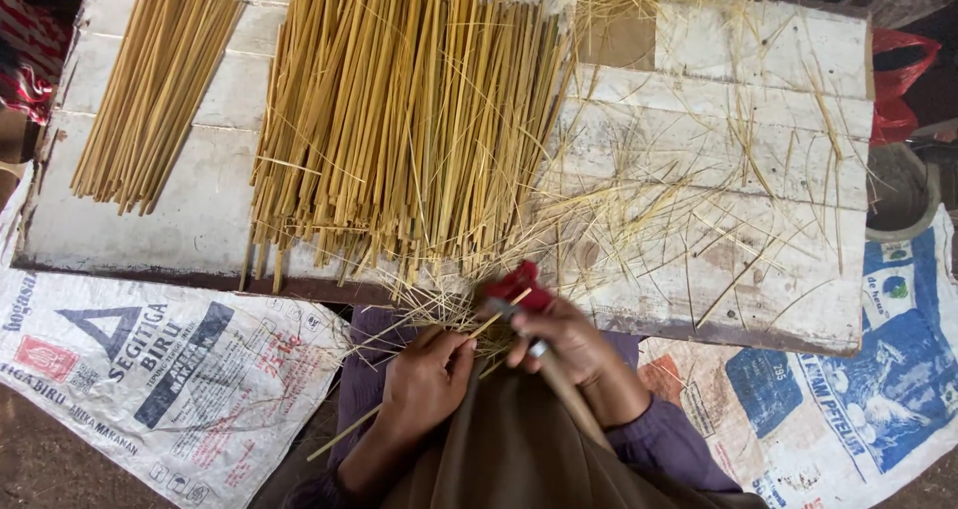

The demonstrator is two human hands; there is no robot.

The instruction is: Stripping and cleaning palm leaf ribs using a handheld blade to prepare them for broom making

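The board [699, 100] at 12 o'clock is rough wood under worn, matt white paint. The sticks [399, 120] look like dry, matt split bamboo, with fine fibrous shavings [649, 210]. The sacks [170, 379] at 8 and 4 o'clock are woven plastic, faintly shiny.

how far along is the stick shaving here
Done, it seems: a neat small bundle lies at the board's left end. In hand: the left hand holds one bamboo stick while the right hand works a wooden-handled knife against it; loose shavings cover the board's right side. Left: probably the large pile in the middle, far bigger than the bundle, so most work likely remains.
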